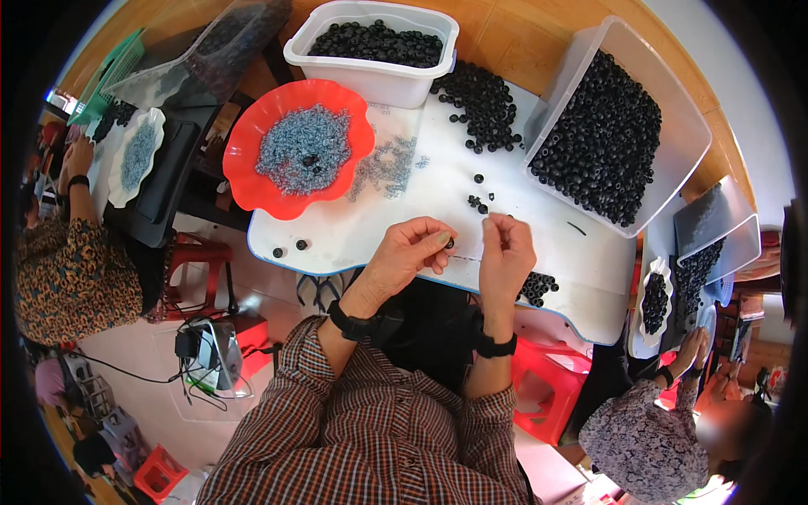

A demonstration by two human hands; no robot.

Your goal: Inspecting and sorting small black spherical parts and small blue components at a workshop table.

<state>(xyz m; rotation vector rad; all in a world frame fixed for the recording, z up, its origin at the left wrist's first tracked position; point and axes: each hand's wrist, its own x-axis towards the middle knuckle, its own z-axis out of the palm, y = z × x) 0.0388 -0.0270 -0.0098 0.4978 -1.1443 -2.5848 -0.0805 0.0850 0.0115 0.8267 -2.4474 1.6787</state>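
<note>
Above the near edge of the white table (438,202), my left hand (406,252) pinches a small black ring-shaped part (449,243) between thumb and fingers. Just to its right, my right hand (507,251) is closed in a pinch, its fingertips near a few loose black parts (479,204). Whatever those fingertips hold is too small to make out. A red wavy-rimmed dish (244,160) on the left carries many small clear bluish pieces (303,139), with a few black parts on top. By my right wrist lies a small cluster of black parts (539,288).
Behind stands a white tub (370,80) of black parts, beside a loose heap (480,105). A tilted clear bin (673,160) spills black parts at right. Clear pieces (383,164) lie scattered mid-table. People work at both sides, near red stools (547,383).
</note>
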